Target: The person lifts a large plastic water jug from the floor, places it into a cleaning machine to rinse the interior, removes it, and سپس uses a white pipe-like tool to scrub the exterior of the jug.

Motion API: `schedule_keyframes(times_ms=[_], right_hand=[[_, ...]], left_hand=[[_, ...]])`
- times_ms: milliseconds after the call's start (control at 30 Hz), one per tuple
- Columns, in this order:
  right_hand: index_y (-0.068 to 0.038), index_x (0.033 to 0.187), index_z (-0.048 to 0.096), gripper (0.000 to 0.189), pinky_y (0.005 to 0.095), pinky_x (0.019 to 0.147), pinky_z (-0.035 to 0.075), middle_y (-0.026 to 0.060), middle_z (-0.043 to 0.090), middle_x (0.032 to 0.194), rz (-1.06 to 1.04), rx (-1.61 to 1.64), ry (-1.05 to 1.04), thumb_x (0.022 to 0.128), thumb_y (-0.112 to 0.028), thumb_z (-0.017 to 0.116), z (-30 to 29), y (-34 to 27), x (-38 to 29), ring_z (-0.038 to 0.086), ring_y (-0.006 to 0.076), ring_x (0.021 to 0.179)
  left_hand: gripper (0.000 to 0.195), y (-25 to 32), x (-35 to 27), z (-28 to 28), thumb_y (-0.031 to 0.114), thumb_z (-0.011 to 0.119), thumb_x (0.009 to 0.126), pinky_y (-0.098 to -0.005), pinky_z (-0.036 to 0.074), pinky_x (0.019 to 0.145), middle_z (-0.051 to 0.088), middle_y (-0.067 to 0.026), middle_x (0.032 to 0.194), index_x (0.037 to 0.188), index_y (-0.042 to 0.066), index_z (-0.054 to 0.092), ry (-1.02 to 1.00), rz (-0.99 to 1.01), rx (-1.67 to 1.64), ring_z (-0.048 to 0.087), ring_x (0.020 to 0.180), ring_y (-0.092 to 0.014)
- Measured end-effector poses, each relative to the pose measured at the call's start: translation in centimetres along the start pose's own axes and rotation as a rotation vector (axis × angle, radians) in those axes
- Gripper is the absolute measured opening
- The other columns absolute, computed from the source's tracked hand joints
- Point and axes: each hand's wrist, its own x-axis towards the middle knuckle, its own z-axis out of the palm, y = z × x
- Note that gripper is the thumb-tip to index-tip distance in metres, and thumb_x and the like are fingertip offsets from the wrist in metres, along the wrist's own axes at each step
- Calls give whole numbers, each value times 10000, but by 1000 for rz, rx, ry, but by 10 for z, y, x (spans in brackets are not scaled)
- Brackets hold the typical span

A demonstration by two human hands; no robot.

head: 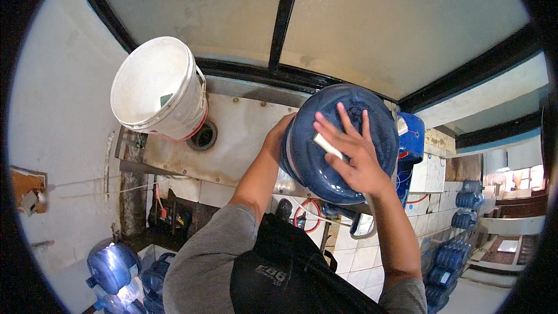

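Note:
A large translucent blue water jug is at the metal counter with its round base facing me. My left hand grips its left side, and the fingers are mostly hidden behind the jug. My right hand lies spread over the base. Between its palm and the plastic sits a small white object, partly covered, so its kind is unclear. To the left, a white plastic bucket stands tilted in view beside a round drain hole. Something small and green rests inside the bucket.
A stained metal counter runs beneath a black-framed glass panel. A blue container stands right of the jug. Below hang a pale hose and a red hose loop. More jugs are at lower left and along the right.

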Motion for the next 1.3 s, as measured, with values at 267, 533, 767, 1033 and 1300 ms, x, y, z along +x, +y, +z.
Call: schedule_keyframes(times_ms=[267,533,767,1033,1300], right_hand=[[-220,1501,513,624,620,1217,-71,-7,440,1592,58,35,31,890,-146,619,3,1,13,208,333,1556],[-200,1493,524,609,624,1218,-61,5,455,1583,91,-1,61,890,-155,596,5,1,8,219,327,1553],[-151,1505,494,625,633,1221,-20,60,416,1606,142,21,154,886,-144,580,10,6,3,245,330,1544],[-136,1535,443,658,625,1226,5,80,364,1633,23,-51,35,889,-128,572,9,-12,-4,229,358,1544],[-101,1557,399,629,619,1223,-20,113,305,1658,266,71,196,939,-103,518,4,35,22,134,361,1566]], left_hand=[[640,-36,-95,96,447,432,1063,-406,409,1146,490,-168,1498,1541,28,351,264,605,24,515,1353,-270],[546,103,-84,196,390,531,1039,-336,325,1167,618,-149,1377,1439,18,543,127,479,672,527,1320,-214],[584,35,-124,191,353,516,1052,-368,315,1171,521,-179,1487,1497,-19,441,293,794,600,488,1371,-278],[543,89,-29,141,514,458,1048,-409,569,946,693,-136,1236,1346,94,629,-118,-80,208,702,1054,-250],[605,-4,-41,96,497,406,1069,-360,427,1113,605,-122,1391,1446,40,530,140,588,347,586,1262,-211]])
